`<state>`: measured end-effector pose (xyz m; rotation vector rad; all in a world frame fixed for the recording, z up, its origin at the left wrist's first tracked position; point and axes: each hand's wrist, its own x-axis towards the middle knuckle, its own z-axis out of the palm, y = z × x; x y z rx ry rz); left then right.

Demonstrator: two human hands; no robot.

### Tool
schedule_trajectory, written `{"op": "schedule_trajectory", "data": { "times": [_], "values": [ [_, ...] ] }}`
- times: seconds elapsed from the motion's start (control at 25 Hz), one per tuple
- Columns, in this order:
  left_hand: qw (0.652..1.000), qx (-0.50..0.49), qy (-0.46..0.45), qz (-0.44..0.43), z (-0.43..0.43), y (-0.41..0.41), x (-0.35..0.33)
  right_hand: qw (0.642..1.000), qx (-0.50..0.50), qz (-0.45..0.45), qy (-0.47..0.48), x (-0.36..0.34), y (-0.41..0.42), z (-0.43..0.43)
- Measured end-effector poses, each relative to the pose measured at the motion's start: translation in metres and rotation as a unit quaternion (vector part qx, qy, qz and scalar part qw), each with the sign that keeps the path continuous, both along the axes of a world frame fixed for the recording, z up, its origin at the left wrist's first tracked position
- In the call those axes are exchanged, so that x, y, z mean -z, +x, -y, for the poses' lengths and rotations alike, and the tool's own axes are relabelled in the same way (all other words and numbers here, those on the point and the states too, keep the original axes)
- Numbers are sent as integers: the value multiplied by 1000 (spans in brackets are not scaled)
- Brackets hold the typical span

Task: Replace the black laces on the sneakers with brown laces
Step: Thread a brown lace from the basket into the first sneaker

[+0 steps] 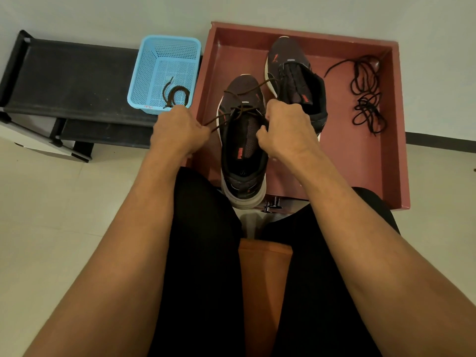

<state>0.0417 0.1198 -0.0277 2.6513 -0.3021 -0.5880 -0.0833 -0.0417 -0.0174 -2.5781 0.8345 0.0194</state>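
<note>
Brown lace [242,109] half-threaded through near dark sneaker [243,150], both ends pinched by left hand [180,130] and right hand [286,127]; far sneaker [293,73] still laceless.

The setting was an indoor room of a home or a plain workroom; which of the two could not be told. It had a pale tiled floor [51,202], a plain light wall [103,14] with a dark baseboard [438,143], and a low black bench [72,81] against the wall. A blue plastic basket [144,73] and a shallow red-brown tray [396,150] served as storage at floor level.
</note>
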Motion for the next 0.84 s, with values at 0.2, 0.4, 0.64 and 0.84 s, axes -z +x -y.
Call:
{"op": "schedule_trajectory", "data": {
  "times": [0.2,0.4,0.64,0.84],
  "values": [
    [994,66,87,-17,-3,-4,-3,1000,1,10,11,5,1,3],
    [989,116,-46,83,14,-10,-7,1000,-12,8,11,5,2,2],
    [993,87,5,79,13,-3,-4,999,3,18,31,7,5,2],
    [968,172,181,-30,0,-10,-1,999,5,28,32,8,5,3]
  ]
}}
